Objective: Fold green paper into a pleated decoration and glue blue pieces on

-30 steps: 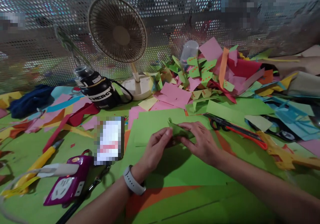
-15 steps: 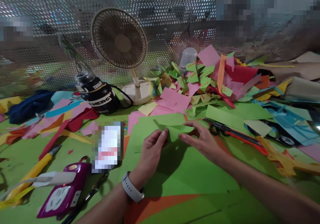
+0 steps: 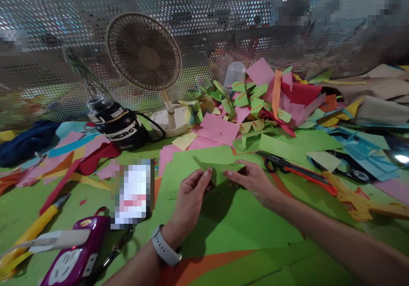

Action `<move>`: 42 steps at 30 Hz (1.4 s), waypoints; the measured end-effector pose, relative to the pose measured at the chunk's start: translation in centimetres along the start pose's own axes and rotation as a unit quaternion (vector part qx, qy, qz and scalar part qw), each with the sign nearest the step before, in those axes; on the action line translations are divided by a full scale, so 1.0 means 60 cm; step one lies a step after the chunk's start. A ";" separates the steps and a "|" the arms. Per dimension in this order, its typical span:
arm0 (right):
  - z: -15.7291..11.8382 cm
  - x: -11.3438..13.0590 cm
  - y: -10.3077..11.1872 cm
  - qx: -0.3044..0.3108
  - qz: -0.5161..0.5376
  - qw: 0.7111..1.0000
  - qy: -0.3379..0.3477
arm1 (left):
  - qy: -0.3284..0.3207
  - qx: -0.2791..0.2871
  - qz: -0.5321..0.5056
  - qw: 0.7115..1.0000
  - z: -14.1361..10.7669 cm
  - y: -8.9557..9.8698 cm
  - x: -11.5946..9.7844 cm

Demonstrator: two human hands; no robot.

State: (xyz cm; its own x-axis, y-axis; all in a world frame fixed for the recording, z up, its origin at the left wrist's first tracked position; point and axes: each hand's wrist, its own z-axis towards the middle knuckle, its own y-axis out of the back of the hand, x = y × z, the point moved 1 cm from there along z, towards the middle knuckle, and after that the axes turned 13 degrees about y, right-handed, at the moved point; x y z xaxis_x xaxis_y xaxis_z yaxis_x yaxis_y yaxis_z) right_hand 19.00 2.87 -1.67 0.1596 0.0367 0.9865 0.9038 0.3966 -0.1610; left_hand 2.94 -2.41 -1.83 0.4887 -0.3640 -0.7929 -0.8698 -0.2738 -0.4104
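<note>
A small folded piece of green paper point(image 3: 219, 173) is held up between my two hands, above larger green sheets point(image 3: 243, 222). My left hand point(image 3: 193, 190) pinches its left end between thumb and fingers; a white watch band circles that wrist. On the paper's right end, my right hand point(image 3: 251, 179) closes its thumb and fingers around the edge. Parts of the fingers of both hands are hidden behind the paper. Green sheets and a strip of orange paper point(image 3: 204, 269) lie stacked beneath my hands.
A fan point(image 3: 148, 58) and a black bottle point(image 3: 119, 126) stand at the back. Coloured paper scraps point(image 3: 220, 128) pile up behind my hands. On the right lie a red-edged cutter point(image 3: 306, 175), scissors point(image 3: 354, 173) and a yellow glue gun point(image 3: 358, 196). Left are a phone point(image 3: 134, 194) and a purple device point(image 3: 76, 252).
The view has shifted slightly, so the scene sits a little further left. My right fingers have curled in closer round the paper's right end; my left hand keeps its pinch.
</note>
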 end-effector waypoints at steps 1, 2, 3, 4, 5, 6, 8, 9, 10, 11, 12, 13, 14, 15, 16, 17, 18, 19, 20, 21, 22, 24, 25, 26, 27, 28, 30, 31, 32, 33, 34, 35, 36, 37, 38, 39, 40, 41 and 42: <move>0.000 0.000 0.000 -0.002 -0.005 1.000 -0.003 | -0.001 -0.002 0.002 1.000 0.001 0.001 0.000; 0.000 0.000 0.000 -0.005 -0.010 1.000 -0.006 | -0.001 -0.003 0.005 1.000 0.002 0.001 0.001; 0.000 0.000 0.000 -0.006 -0.014 1.000 -0.010 | -0.001 -0.003 0.007 1.000 0.002 0.002 0.002; 0.000 -0.001 0.000 -0.007 -0.019 1.000 -0.013 | -0.001 -0.002 0.009 1.000 0.003 0.003 0.003; 0.000 -0.001 0.000 -0.009 -0.023 1.000 -0.015 | -0.001 -0.001 0.009 1.000 0.004 0.003 0.004; 0.000 -0.001 -0.001 -0.010 -0.025 1.000 -0.016 | -0.001 0.000 0.008 1.000 0.004 0.004 0.005; 0.001 0.000 -0.002 -0.012 -0.025 0.999 -0.016 | -0.007 0.002 0.006 1.000 0.005 0.005 0.007; 0.001 0.001 -0.002 -0.013 -0.025 0.999 -0.016 | -0.012 0.003 0.007 1.000 0.005 0.006 0.008; 0.002 0.001 -0.003 -0.013 -0.025 0.999 -0.015 | -0.017 0.006 0.009 1.000 0.005 0.007 0.008; 0.003 0.001 -0.003 -0.012 -0.024 1.000 -0.014 | -0.022 0.008 0.011 1.000 0.005 0.007 0.009; 0.003 0.000 -0.004 -0.011 -0.023 1.000 -0.014 | -0.025 0.010 0.014 1.000 0.005 0.008 0.009; 0.003 -0.001 -0.003 -0.009 -0.021 1.000 -0.012 | -0.027 0.010 0.014 0.999 0.006 0.008 0.009; 0.003 -0.003 -0.003 -0.008 -0.018 1.000 -0.011 | -0.026 0.008 0.014 1.000 0.006 0.009 0.009; 0.003 -0.005 -0.002 -0.006 -0.014 1.000 -0.009 | -0.025 0.006 0.015 1.000 0.006 0.009 0.009; 0.003 -0.007 -0.001 -0.003 -0.010 1.000 -0.007 | -0.022 0.005 0.015 1.000 0.007 0.009 0.009; 0.002 -0.009 0.000 0.000 -0.005 1.000 -0.005 | -0.020 0.005 0.015 1.000 0.007 0.009 0.009; 0.002 -0.011 0.001 0.003 -0.001 1.000 -0.002 | -0.019 0.005 0.016 1.000 0.007 0.009 0.009; 0.002 -0.012 0.002 0.005 0.004 1.000 0.001 | -0.017 0.005 0.017 1.000 0.007 0.009 0.009; 0.001 -0.013 0.002 0.006 0.009 1.000 0.005 | -0.016 0.003 0.016 1.000 0.007 0.009 0.009; 0.001 -0.013 0.003 0.003 0.014 1.000 0.006 | -0.017 -0.002 0.015 1.000 0.006 0.009 0.009; 0.001 -0.013 0.003 -0.002 0.019 1.000 0.006 | -0.017 -0.006 0.012 1.000 0.005 0.009 0.008; 0.002 -0.012 0.002 -0.014 0.027 1.000 0.001 | -0.013 -0.014 0.005 1.000 0.004 0.007 0.007; 0.003 -0.012 0.002 -0.020 0.030 0.999 -0.004 | -0.010 -0.018 -0.002 1.000 0.003 0.005 0.006; 0.003 -0.012 0.002 -0.025 0.032 0.999 -0.007 | -0.006 -0.022 -0.008 1.000 0.003 0.004 0.005; 0.004 -0.012 0.002 -0.028 0.033 0.999 -0.008 | -0.001 -0.028 -0.016 0.999 0.002 0.002 0.004; 0.005 -0.012 0.003 -0.031 0.035 0.999 -0.009 | 0.003 -0.037 -0.023 0.999 0.002 0.001 0.003; 0.006 -0.013 0.003 -0.036 0.038 0.999 -0.014 | 0.012 -0.056 -0.033 0.998 0.002 -0.001 0.002; 0.006 -0.013 0.002 -0.039 0.039 0.998 -0.016 | 0.015 -0.063 -0.036 0.997 0.001 -0.001 0.001; 0.006 -0.013 0.002 -0.042 0.039 0.998 -0.017 | 0.018 -0.068 -0.038 0.997 0.001 -0.002 0.001; 0.006 -0.012 0.001 -0.046 0.038 0.998 -0.018 | 0.022 -0.069 -0.040 0.997 0.000 -0.002 0.001; 0.005 -0.011 0.000 -0.049 0.037 0.998 -0.018 | 0.025 -0.068 -0.042 0.997 0.000 -0.003 0.001; 0.004 -0.010 0.000 -0.052 0.035 0.998 -0.017 | 0.026 -0.066 -0.044 0.996 -0.001 -0.003 0.001; 0.003 -0.008 -0.001 -0.055 0.034 0.998 -0.017 | 0.026 -0.065 -0.047 0.996 -0.002 -0.004 0.001; 0.002 -0.007 -0.002 -0.056 0.033 0.998 -0.017 | 0.026 -0.065 -0.049 0.996 -0.002 -0.004 0.001; 0.001 -0.006 -0.003 -0.056 0.033 0.998 -0.018 | 0.026 -0.067 -0.052 0.996 -0.003 -0.005 0.000; 0.000 -0.005 -0.003 -0.055 0.032 0.998 -0.019 | 0.026 -0.069 -0.054 0.996 -0.003 -0.005 0.000; 0.000 -0.005 -0.003 -0.054 0.033 0.998 -0.020 | 0.027 -0.071 -0.057 0.995 -0.002 -0.005 0.001; 0.000 -0.006 -0.003 -0.055 0.033 0.998 -0.022 | 0.031 -0.072 -0.058 0.995 -0.001 -0.005 0.001; -0.001 -0.006 -0.002 -0.057 0.034 0.998 -0.023 | 0.034 -0.073 -0.059 0.995 0.000 -0.005 0.001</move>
State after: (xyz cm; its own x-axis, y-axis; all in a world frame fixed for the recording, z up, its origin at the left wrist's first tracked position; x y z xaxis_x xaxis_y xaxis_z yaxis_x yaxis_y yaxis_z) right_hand 18.83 2.76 -2.00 0.2055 0.1024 0.9733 0.9313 0.2852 -0.2267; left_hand 3.24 -2.37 -1.77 0.5942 -0.3796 -0.7091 -0.7897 -0.4425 -0.4249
